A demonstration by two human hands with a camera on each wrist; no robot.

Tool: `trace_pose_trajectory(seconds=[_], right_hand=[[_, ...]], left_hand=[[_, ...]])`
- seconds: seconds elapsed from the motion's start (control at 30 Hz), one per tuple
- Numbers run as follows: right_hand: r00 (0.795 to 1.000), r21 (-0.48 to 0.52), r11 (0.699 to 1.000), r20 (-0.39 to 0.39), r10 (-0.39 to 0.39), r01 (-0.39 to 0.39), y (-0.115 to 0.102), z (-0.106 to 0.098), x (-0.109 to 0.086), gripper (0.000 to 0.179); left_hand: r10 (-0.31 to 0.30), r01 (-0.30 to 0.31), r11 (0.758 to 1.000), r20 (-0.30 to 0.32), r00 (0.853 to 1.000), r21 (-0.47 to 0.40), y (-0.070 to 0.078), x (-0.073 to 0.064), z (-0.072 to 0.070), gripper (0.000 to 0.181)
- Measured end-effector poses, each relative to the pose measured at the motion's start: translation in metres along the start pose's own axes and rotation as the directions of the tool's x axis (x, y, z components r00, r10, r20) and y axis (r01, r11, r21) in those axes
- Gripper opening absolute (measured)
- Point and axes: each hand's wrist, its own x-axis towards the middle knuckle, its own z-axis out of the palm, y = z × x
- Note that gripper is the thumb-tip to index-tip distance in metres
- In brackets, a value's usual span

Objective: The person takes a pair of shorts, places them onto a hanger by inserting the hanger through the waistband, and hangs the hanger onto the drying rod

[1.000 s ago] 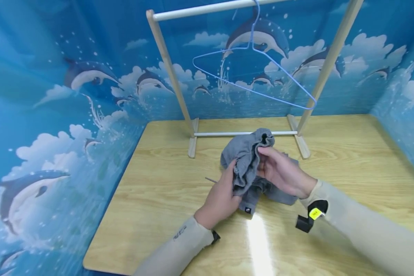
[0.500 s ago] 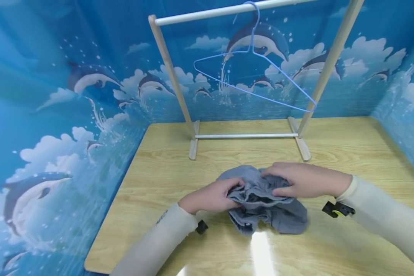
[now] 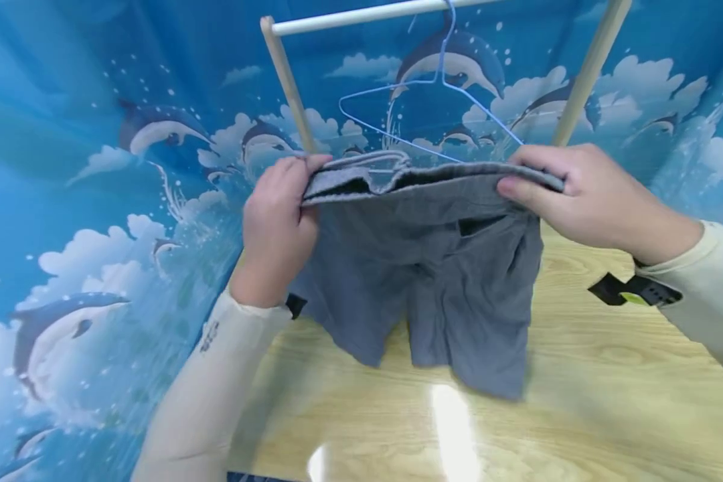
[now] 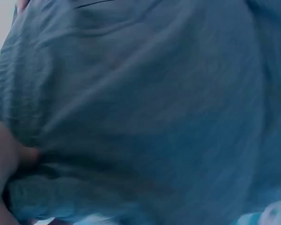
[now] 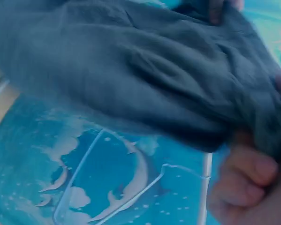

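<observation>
Grey shorts (image 3: 422, 268) hang spread out above the table, waistband up and both legs dangling. My left hand (image 3: 280, 221) grips the left end of the waistband. At the other end, my right hand (image 3: 596, 197) pinches the band between thumb and fingers. A drawstring loop shows at the waistband's back edge. The cloth (image 4: 154, 103) fills most of the left wrist view, with only part of the left thumb showing. In the right wrist view the curled right fingers (image 5: 246, 173) hold the fabric's edge.
Behind the shorts, a blue wire hanger (image 3: 391, 87) hangs from the white top bar (image 3: 361, 18) of a wooden rack. The light wood table (image 3: 608, 361) lies below. Dolphin-print curtains (image 3: 96, 221) surround it at the back and sides.
The shorts were bunched in both hands, then lowered to the table. Now they are lifted and stretched open, with the hands moved up and apart.
</observation>
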Motion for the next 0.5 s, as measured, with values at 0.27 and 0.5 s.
trace_pose_trajectory(seconds=[0.27, 0.5], right_hand=[[0.995, -0.062, 0.995, 0.066, -0.069, 0.073, 0.018, 0.041, -0.039, 0.01], [0.679, 0.064, 0.914, 0.691, 0.248, -0.4, 0.074, 0.087, -0.077, 0.057]], left_hand=[[0.05, -0.002, 0.995, 0.463, 0.885, -0.103, -0.018, -0.055, 0.018, 0.04], [-0.005, 0.297, 0.941, 0.872, 0.489, -0.161, -0.026, -0.119, 0.093, 0.049]])
